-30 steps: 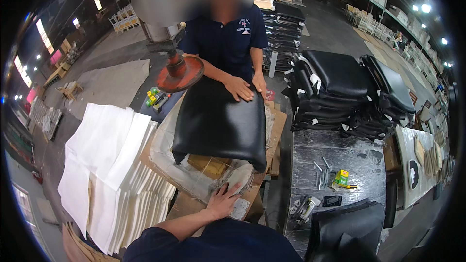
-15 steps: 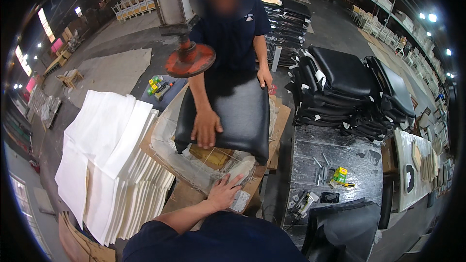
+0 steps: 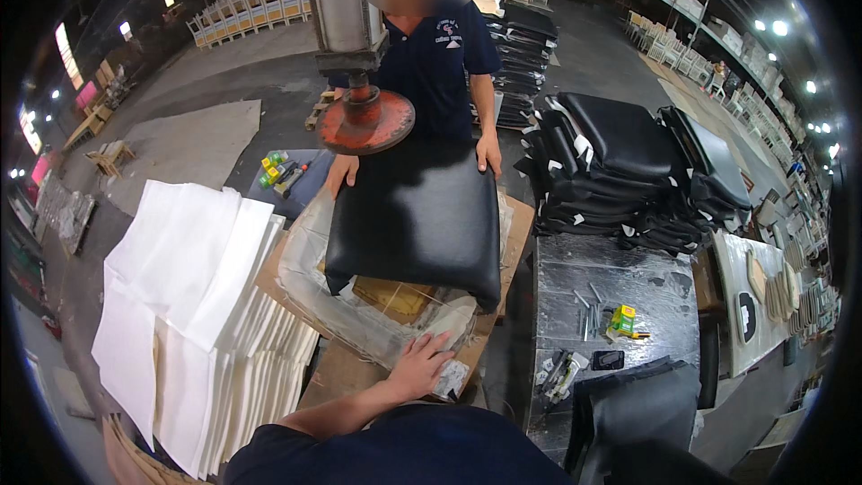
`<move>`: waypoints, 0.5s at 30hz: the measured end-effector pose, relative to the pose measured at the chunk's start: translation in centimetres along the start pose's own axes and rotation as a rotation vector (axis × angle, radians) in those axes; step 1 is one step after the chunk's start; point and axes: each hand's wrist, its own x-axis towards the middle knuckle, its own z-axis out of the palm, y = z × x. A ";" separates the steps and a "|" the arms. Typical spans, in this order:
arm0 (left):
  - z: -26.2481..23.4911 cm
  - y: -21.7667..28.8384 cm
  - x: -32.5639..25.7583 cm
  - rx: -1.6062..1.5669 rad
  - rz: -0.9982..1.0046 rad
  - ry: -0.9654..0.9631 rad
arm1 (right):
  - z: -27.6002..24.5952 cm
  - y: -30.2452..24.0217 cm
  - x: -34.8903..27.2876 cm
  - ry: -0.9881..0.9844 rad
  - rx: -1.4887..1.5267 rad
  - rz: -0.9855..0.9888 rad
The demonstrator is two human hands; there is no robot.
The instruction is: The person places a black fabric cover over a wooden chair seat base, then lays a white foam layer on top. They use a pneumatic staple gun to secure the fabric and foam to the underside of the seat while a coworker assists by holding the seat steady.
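Observation:
My left hand [image 3: 420, 366] lies flat, fingers stretched, on the near edge of a plastic-wrapped, taped form [image 3: 377, 328]. Over the form rests a black upholstered seat cushion [image 3: 422, 224], its cover hanging down at the near corners. A yellowish piece [image 3: 395, 298] shows inside the form below the cushion's near edge. Across from me a co-worker grips the cushion's far side, one hand [image 3: 341, 172] at its left and the other hand [image 3: 488, 153] at its right. A red round press disc [image 3: 366, 124] hangs above the far left corner. My right hand is out of the picture.
A tall stack of white padding sheets [image 3: 180, 305] stands at left. To the right, a dark table [image 3: 575, 260] carries stacked black cushions [image 3: 615, 144], metal rods [image 3: 588, 310], a green-yellow box [image 3: 622, 321], a staple gun [image 3: 563, 375], a phone [image 3: 608, 360] and black cover material [image 3: 628, 413].
The co-worker's hand has moved from the cushion's near part back to its far left side. My left hand stays on the form's edge. The view has shifted slightly.

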 end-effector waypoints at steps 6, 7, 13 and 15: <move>-0.4 -0.6 -2.2 -0.098 0.023 0.036 | 7.4 -4.6 -3.5 -0.726 0.307 0.131; -0.9 -1.1 -3.6 -0.066 -0.039 0.038 | 13.4 -7.9 -7.6 -0.948 0.441 0.190; -0.8 -1.8 -5.5 -0.167 -0.046 -0.006 | 26.1 -22.4 -34.6 -1.525 0.520 0.533; -1.0 -2.1 -6.6 -0.248 -0.074 0.065 | 30.6 -22.5 -39.8 -1.509 0.681 0.546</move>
